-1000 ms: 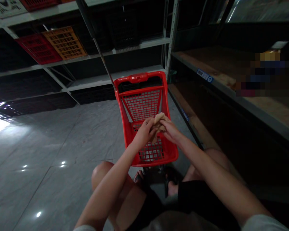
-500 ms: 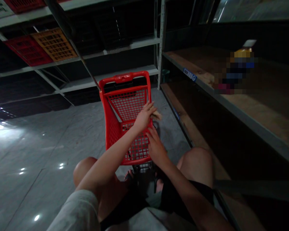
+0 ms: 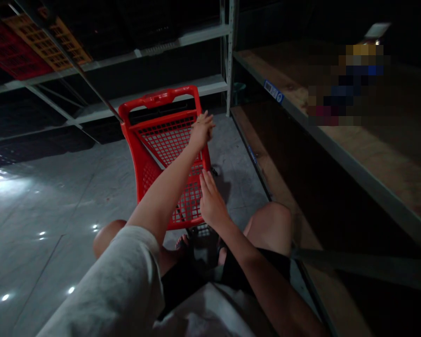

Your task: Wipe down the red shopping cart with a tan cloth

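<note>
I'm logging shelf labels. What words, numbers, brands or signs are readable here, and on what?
No words, brands or numbers are legible.
Upper shelf edge, blue label: round arrow-like mark; rest too small.
Lower shelf edge, smaller blue label: too small and blurred.
Pixelated item on upper shelf: unreadable.
Red cart: nothing readable.

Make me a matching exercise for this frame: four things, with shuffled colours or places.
Things:
1. Cart
2. Left grip
3. Right grip
4. Upper label

Descriptions:
A. Of the two hands, nearer the knees
B. Blue, on a shelf edge
C. Red, with mesh panels
D. Of the two hands, nearer the cart's handle

Pairs: 1-C, 2-D, 3-A, 4-B
</note>
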Available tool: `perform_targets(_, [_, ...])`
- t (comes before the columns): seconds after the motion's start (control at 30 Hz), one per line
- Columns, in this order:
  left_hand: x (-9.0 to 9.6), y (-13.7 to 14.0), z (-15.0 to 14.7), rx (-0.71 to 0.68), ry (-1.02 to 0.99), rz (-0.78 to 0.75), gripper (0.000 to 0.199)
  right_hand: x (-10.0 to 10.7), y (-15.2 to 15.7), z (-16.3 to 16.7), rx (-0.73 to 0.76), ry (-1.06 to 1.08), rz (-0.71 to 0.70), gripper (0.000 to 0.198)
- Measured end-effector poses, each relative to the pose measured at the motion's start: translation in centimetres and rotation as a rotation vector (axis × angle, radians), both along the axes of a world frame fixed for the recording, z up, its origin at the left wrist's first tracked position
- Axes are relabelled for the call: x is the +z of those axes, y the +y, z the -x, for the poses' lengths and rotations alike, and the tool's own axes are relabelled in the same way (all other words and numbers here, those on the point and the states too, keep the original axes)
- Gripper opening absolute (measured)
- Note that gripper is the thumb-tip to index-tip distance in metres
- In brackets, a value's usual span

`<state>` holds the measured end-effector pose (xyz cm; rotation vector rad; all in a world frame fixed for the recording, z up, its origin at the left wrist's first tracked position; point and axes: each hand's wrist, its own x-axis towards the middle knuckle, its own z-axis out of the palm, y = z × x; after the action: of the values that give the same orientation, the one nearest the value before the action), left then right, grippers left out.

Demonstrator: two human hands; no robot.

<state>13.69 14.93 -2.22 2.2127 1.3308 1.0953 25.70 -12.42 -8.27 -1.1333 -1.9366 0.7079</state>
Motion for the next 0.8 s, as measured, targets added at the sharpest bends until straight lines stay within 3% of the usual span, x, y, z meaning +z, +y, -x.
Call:
perform_targets(0.13, [-1.8, -9.3, 2.0, -0.005, 0.033, 0.041, 0.045, -0.1, 1.2, 0.3, 0.016, -0.027, -0.03, 0.083])
perform_targets(0.27, [-2.7, -18.7, 2.5, 0.036, 0.006, 0.068, 0.054, -0.3, 2.4, 1.0, -0.075, 0.004, -0.001, 0.086])
perform_targets(0.43, [-3.0, -26.9, 1.6, 0.067, 0.031, 0.091, 0.063, -0.7, 3.4, 0.7, -0.107, 0.055, 0.097, 0.082])
perform_targets(0.5, [-2.8, -28.4, 1.6, 0.036, 0.056, 0.089, 0.066, -0.9, 3.5, 0.4, -0.06, 0.066, 0.146, 0.084])
perform_targets(0.6, [-2.1, -28.1, 1.6, 0.048, 0.126, 0.125, 0.063, -1.4, 3.5, -0.3, -0.024, 0.089, 0.201, 0.091])
perform_targets(0.8, [-0.1, -21.7, -0.6, 0.189, 0.398, 0.083, 0.054, -1.9, 4.1, -3.0, -0.006, 0.106, 0.242, 0.096])
